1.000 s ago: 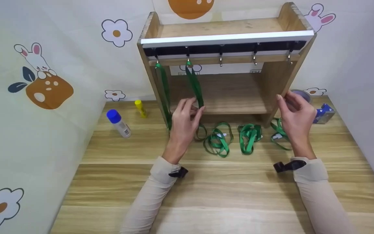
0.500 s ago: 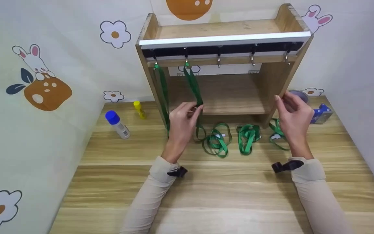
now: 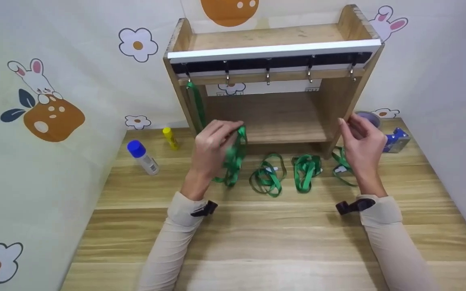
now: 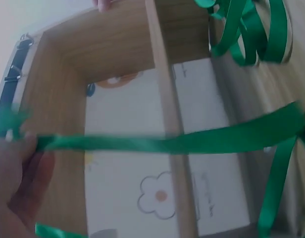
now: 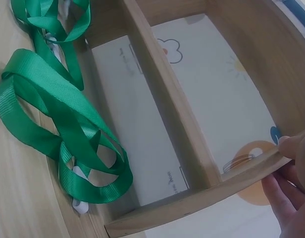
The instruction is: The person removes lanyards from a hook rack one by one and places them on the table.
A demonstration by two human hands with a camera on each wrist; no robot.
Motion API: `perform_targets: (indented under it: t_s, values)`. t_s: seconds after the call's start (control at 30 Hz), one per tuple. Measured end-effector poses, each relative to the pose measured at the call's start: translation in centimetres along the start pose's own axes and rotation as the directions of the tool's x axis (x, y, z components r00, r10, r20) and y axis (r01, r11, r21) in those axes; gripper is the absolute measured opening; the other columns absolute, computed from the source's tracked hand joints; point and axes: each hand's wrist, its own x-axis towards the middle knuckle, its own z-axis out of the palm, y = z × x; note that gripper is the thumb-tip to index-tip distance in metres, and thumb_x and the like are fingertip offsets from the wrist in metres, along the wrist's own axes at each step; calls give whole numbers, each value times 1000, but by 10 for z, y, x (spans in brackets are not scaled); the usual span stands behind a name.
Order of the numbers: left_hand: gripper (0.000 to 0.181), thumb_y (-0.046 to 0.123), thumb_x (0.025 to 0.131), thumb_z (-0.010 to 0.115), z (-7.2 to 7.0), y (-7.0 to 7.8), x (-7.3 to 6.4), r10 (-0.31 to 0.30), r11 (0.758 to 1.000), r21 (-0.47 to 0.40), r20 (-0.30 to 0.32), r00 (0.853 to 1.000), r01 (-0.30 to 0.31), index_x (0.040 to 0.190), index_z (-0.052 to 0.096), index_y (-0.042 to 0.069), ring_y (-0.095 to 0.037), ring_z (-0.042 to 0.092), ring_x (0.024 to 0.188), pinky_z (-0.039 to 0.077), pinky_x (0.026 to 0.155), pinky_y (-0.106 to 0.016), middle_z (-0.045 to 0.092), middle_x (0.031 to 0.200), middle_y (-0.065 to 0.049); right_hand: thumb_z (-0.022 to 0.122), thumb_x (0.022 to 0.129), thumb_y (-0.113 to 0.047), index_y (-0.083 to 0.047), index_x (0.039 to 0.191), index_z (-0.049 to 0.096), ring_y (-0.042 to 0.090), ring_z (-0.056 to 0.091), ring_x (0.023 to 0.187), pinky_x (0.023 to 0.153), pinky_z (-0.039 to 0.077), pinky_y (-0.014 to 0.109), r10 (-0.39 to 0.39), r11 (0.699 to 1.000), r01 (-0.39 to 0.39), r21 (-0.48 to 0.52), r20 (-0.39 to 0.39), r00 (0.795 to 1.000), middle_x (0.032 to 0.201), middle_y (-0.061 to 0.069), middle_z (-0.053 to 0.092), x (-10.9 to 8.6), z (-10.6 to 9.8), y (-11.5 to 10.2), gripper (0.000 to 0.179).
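My left hand (image 3: 208,151) pinches a green lanyard (image 3: 237,155), which dangles blurred in front of the wooden rack (image 3: 273,117). In the left wrist view its strap (image 4: 212,141) stretches away from the fingertips (image 4: 41,183). Another green lanyard (image 3: 197,103) hangs from the leftmost hook, partly hidden behind that hand. My right hand (image 3: 364,147) grips the front edge of the rack's right side panel (image 5: 241,191), thumb on one face and fingers on the other. Bundled green lanyards (image 3: 269,176) with white clips lie on the table before the rack.
Metal hooks (image 3: 268,76) line the black strip under the rack's white edge. At left stand a blue-capped glue stick (image 3: 143,157) and a small yellow tube (image 3: 170,138). A tape dispenser (image 3: 397,140) and a round grey object (image 3: 368,118) sit behind my right hand.
The lanyard on the second hook has come off it and now dangles from my left hand, which has moved slightly left. My right hand keeps its grip on the rack's side.
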Motion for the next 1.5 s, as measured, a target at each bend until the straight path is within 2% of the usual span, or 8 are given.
perform_targets:
  t_s: [0.17, 0.37, 0.67, 0.77, 0.83, 1.1, 1.33, 1.5]
  values:
    - [15, 17, 101, 78, -21, -4, -4, 84, 990, 91, 192, 978, -103, 114, 85, 12, -16, 74, 94, 68, 88, -26, 83, 104, -1, 82, 99, -27, -16, 133, 78, 22, 77, 124, 103, 63, 29, 1, 1000, -1, 1, 6, 1000, 134, 7, 78, 0, 1, -1, 36]
    - [15, 15, 100, 80, -37, -11, -9, -39, 996, 88, 366, 930, 7, 114, 83, 10, -18, 77, 92, 69, 88, -31, 82, 105, -4, 83, 98, -27, -16, 132, 79, 22, 77, 123, 102, 63, 28, -14, 1000, 14, 13, 0, 1000, 132, 7, 79, 2, 1, 0, 36]
    - [6, 8, 100, 78, -26, -18, -27, -213, 977, 156, 676, 706, 145, 105, 81, 6, -22, 75, 87, 69, 81, -38, 81, 102, -9, 84, 97, -25, -15, 129, 80, 22, 78, 119, 100, 63, 26, -51, 997, 51, 50, -7, 999, 130, 9, 80, 4, 2, 5, 34]
    - [4, 8, 99, 78, -16, -21, -36, -224, 972, 212, 710, 668, 101, 103, 80, 8, -22, 75, 85, 68, 76, -41, 80, 99, -8, 84, 97, -25, -15, 129, 80, 22, 78, 120, 100, 63, 27, -42, 998, 43, 44, -9, 999, 130, 9, 80, 4, 3, 3, 34]
    - [4, 8, 99, 78, -8, -24, -42, -228, 963, 265, 711, 665, 48, 102, 80, 10, -23, 76, 85, 68, 73, -43, 79, 99, -7, 84, 97, -25, -15, 130, 79, 22, 78, 120, 101, 63, 27, -30, 999, 30, 40, -8, 1000, 131, 9, 79, 3, 2, 1, 34]
    - [12, 1, 101, 73, 11, -33, -54, -171, 945, 320, 654, 737, -64, 104, 76, 11, -29, 76, 87, 67, 62, -48, 73, 98, -8, 81, 99, -27, -19, 135, 77, 23, 75, 126, 106, 62, 30, 26, 999, -26, 30, 24, 999, 136, 7, 78, -4, 1, -7, 37]
    - [30, -3, 100, 68, 5, -36, -51, -109, 978, 201, 719, 686, -55, 107, 83, 23, -25, 73, 94, 67, 68, -45, 70, 108, -3, 83, 98, -28, -18, 133, 78, 21, 76, 124, 104, 62, 28, 10, 999, -10, 35, 10, 1000, 134, 7, 79, 0, 1, 0, 37]
    - [35, -4, 100, 66, 5, -37, -47, -74, 986, 157, 716, 694, -57, 95, 87, 23, -19, 71, 95, 67, 73, -40, 71, 108, 0, 85, 96, -25, -14, 129, 80, 20, 79, 117, 100, 63, 26, -38, 997, 39, 62, -17, 999, 127, 9, 81, 3, 2, 7, 35]
